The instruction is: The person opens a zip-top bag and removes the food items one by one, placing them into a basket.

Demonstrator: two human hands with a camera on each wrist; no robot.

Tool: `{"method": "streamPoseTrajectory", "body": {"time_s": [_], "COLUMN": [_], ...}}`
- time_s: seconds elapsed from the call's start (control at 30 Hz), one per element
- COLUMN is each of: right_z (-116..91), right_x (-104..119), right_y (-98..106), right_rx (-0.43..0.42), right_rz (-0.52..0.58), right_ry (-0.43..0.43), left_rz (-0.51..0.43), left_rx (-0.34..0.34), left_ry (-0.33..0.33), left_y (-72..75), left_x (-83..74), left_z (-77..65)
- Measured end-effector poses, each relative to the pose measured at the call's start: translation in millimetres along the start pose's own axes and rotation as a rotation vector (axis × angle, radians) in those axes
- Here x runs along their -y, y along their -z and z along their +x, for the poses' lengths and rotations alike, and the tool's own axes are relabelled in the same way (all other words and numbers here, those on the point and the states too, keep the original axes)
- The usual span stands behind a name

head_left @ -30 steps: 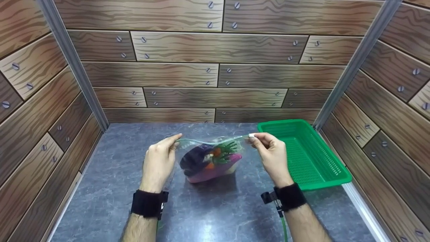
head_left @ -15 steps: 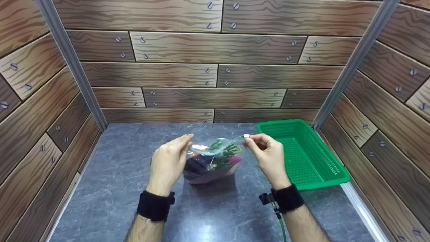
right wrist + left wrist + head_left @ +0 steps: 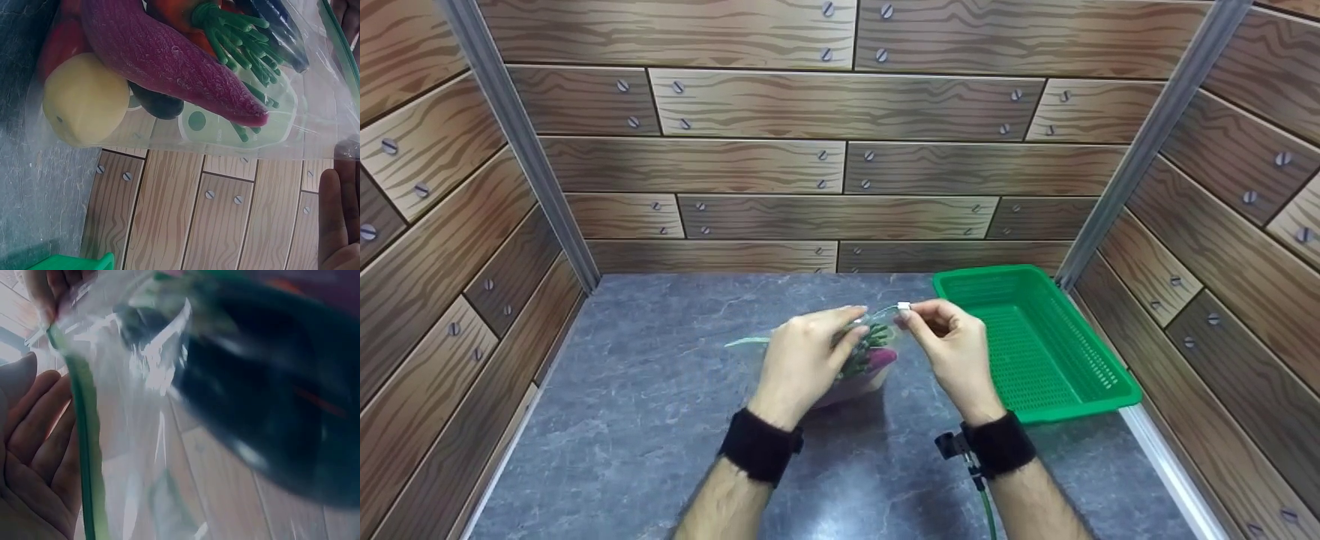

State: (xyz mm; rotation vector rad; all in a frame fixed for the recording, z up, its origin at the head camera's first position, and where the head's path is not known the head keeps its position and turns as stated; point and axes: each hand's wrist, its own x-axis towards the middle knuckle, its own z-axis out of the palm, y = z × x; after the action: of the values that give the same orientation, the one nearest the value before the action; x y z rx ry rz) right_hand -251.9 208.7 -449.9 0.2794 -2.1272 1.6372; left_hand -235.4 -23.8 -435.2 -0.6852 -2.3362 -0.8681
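A clear zip bag (image 3: 851, 390) stands on the table, its green-edged mouth upward. Through the plastic show a dark eggplant (image 3: 264, 394), a purple sweet potato (image 3: 169, 59), a carrot with green stalks (image 3: 239, 39) and a pale yellow round fruit (image 3: 84, 101). My right hand (image 3: 956, 349) pinches the small white slider (image 3: 904, 306) at the mouth's right corner. My left hand (image 3: 802, 356) is over the bag's mouth, with a gap between thumb and forefinger beside the zip strip (image 3: 84, 433). The strip's free left end sticks out past this hand.
A green perforated basket (image 3: 1027, 414) stands to the right, behind my right wrist. Wood-patterned walls (image 3: 840, 165) enclose the grey table (image 3: 645, 390) at the back and sides. A green cable (image 3: 988, 510) hangs from my right wrist strap.
My left hand has left the mouth's left corner and moved right along the strip, close to the right hand. The right hand keeps its pinch on the slider, shifting slightly left.
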Motion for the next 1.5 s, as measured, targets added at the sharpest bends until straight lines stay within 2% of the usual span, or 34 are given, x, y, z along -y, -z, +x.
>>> {"method": "streamPoseTrajectory", "body": {"time_s": [0.27, 0.43, 0.7, 0.83, 1.0, 1.33, 1.5], "right_z": [-2, -2, -2, -2, -2, -3, -2], "right_x": [0, 0, 1, 3, 3, 6, 5], "right_y": [0, 1, 2, 4, 5, 6, 11], "right_rx": [0.02, 0.034, 0.053, 0.076, 0.093, 0.07, 0.044], "right_rz": [-0.026, -0.048, -0.094, -0.118, -0.147, -0.172, -0.175], "right_ry": [0.04, 0.055, 0.073, 0.086, 0.09, 0.112, 0.107], "left_rz": [-0.118, -0.125, -0.142, -0.132, -0.075, -0.028, -0.01], "left_rx": [0.016, 0.015, 0.048, 0.051, 0.042, 0.036, 0.03], "left_ry": [0.012, 0.006, -0.027, -0.047, -0.058, -0.07, -0.077], "left_y": [-18.7, -23.8, -24.2, -24.1, -24.4, -22.6, -19.6], "left_x": [-6.4, -8.2, -7.7, -8.3, -9.1, -10.7, -4.6], "left_z": [20.9, 27.7, 32.0, 33.0, 32.3, 30.9, 28.9]}}
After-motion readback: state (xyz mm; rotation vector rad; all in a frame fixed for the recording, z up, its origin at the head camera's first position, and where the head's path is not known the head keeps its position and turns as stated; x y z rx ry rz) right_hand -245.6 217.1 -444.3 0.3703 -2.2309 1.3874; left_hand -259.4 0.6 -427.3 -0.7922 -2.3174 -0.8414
